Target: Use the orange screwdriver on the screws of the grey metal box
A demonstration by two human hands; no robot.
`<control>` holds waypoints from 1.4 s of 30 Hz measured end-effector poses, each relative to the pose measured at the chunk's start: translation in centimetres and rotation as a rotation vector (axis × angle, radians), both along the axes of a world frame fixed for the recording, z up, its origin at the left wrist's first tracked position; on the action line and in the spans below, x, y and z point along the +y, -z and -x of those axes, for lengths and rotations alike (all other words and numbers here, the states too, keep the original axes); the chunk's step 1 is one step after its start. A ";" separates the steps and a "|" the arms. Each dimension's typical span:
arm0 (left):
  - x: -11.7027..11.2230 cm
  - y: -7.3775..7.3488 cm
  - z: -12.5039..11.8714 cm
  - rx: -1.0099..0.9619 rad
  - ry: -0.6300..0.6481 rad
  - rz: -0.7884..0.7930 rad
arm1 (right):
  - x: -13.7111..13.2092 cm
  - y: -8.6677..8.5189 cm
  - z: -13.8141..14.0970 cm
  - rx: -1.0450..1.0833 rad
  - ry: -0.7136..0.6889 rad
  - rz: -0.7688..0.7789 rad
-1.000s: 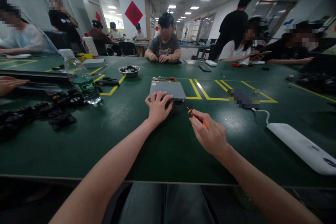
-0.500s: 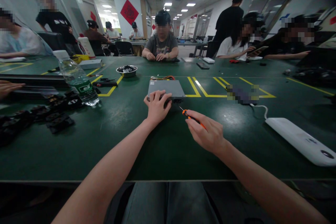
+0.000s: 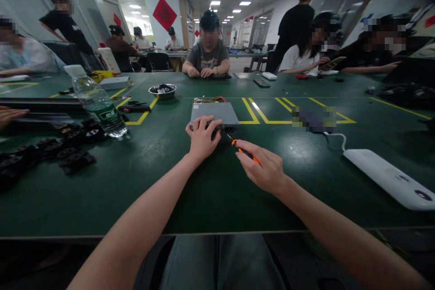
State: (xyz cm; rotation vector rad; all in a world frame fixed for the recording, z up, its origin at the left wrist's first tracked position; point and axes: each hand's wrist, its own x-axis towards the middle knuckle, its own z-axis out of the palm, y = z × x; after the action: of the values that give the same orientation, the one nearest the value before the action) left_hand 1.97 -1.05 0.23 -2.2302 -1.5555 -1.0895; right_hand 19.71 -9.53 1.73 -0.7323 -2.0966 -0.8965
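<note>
A flat grey metal box with coloured wires at its far end lies on the green table. My left hand rests on the box's near edge, fingers curled over it. My right hand is closed round an orange-handled screwdriver. The screwdriver's thin tip points at the box's near right corner and nearly touches it.
A water bottle and several black parts sit at the left. A metal bowl stands behind the box. A white power strip with cable lies at the right. Other people sit round the table; someone's hand shows at far left.
My right hand has moved the screwdriver a little left and closer to the box's near right corner. My left hand stays on the box.
</note>
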 end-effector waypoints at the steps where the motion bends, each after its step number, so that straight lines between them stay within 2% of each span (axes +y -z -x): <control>1: 0.0 0.0 0.0 0.000 -0.003 0.000 | 0.0 0.0 0.0 0.000 0.000 -0.001; 7: 0.0 0.0 -0.1 -0.020 0.011 -0.005 | 0.0 0.1 0.3 -0.047 0.044 -0.016; 12: -0.2 -0.2 -0.2 -0.013 0.024 -0.027 | -0.3 -0.1 1.7 -0.089 0.063 -0.051; 16: -0.3 -0.2 -0.2 0.039 0.061 -0.069 | -0.9 -0.2 2.4 -0.118 0.100 -0.017; 20: -0.1 -0.2 -0.1 0.081 0.122 -0.093 | -1.2 -0.3 2.0 -0.171 0.134 -0.009; 26: -0.1 -0.2 -0.1 0.085 0.136 -0.060 | -0.6 -0.3 1.0 -0.028 0.200 -0.014; 29: -0.1 -0.2 -0.1 0.082 0.130 -0.077 | -0.7 -0.3 1.3 -0.020 0.169 0.007; 33: -0.1 -0.2 -0.1 0.083 0.129 -0.088 | -0.8 0.0 1.7 -0.131 0.105 -0.009; 38: 0.0 -0.1 -0.1 0.085 0.131 -0.092 | -0.5 0.1 1.3 -0.114 0.136 -0.078; 42: 0.0 -0.2 -0.1 0.077 0.136 -0.088 | -0.5 0.1 1.1 -0.070 0.138 -0.015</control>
State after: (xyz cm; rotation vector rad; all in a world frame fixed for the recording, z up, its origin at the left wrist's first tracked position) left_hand 2.09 -1.09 0.39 -2.3182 -1.3165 -1.0716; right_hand 18.57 -10.07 1.62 -0.8573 -2.1183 -1.0248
